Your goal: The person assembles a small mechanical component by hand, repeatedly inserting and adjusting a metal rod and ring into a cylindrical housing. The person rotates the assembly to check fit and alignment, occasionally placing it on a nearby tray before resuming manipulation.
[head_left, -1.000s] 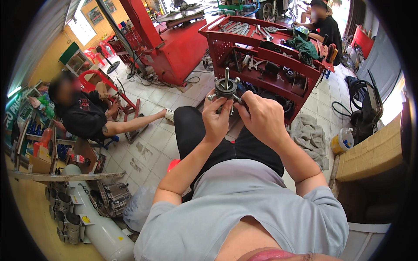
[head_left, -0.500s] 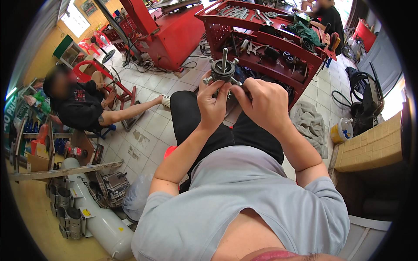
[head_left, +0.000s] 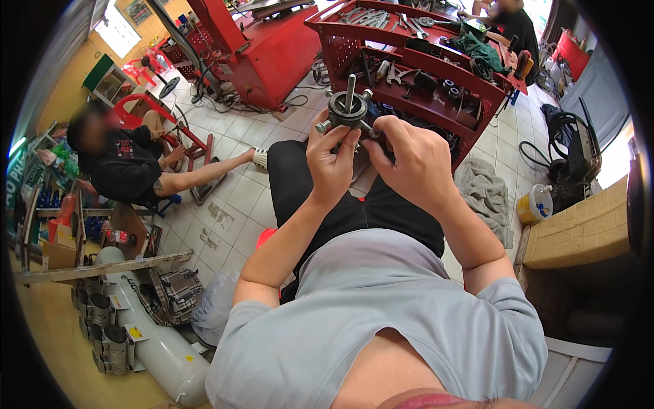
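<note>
Hub (head_left: 347, 112): round metal part with a centre shaft and short studs around the rim; held in the air above the person's knees, just in front of the red tool cart (head_left: 436, 61).
Axis: long axis follows the shaft, upright, tip toward the cart.
Left hand (head_left: 332, 163): closed on the hub from below, fingers on its rim.
Right hand (head_left: 415, 160): fingers pinched at the hub's right side; what they pinch cannot be told.
Risk: hub likely heavy; a slack left grip could drop it onto the floor tiles (head_left: 238, 198). A small piece could slip away, lost below the cart.
Surroundings: seated person (head_left: 129, 163) left of the hub; grey rag (head_left: 484, 194) and yellow tub (head_left: 535, 203) to its right.
</note>
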The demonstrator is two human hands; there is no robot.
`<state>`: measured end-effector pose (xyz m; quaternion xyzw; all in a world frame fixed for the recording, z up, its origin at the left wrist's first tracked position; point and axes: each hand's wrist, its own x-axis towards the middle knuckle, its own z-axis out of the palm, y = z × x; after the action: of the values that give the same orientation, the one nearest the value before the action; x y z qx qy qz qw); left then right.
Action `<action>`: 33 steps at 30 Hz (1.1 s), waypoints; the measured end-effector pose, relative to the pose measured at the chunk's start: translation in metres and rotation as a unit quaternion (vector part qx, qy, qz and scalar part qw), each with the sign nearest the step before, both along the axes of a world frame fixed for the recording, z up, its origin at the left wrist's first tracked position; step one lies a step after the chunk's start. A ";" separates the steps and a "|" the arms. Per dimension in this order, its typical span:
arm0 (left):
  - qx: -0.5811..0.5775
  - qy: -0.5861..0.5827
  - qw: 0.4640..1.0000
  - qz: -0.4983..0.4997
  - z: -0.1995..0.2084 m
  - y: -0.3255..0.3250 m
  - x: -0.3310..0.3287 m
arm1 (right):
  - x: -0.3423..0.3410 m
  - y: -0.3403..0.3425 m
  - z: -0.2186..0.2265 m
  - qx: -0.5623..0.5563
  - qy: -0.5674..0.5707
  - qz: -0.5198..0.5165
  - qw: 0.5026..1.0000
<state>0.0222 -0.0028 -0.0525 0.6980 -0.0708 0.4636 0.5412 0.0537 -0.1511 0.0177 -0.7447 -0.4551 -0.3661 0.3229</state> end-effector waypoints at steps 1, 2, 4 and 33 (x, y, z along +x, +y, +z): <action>0.006 -0.001 1.000 0.003 0.000 0.001 0.001 | 0.001 -0.001 -0.001 -0.013 0.002 -0.007 1.000; 0.013 -0.002 1.000 0.007 0.000 0.002 0.001 | 0.002 -0.002 -0.002 -0.025 0.002 -0.014 1.000; 0.019 0.013 1.000 0.013 0.000 0.001 -0.001 | 0.004 -0.004 -0.003 -0.047 0.006 -0.032 0.998; 0.185 -0.151 0.965 0.107 0.014 0.015 -0.014 | -0.015 -0.012 0.008 -0.020 0.014 0.062 0.998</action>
<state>0.0086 0.0126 -0.0381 0.7110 -0.1608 0.5981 0.3329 0.0383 -0.1634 0.0257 -0.7267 -0.5030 -0.3252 0.3364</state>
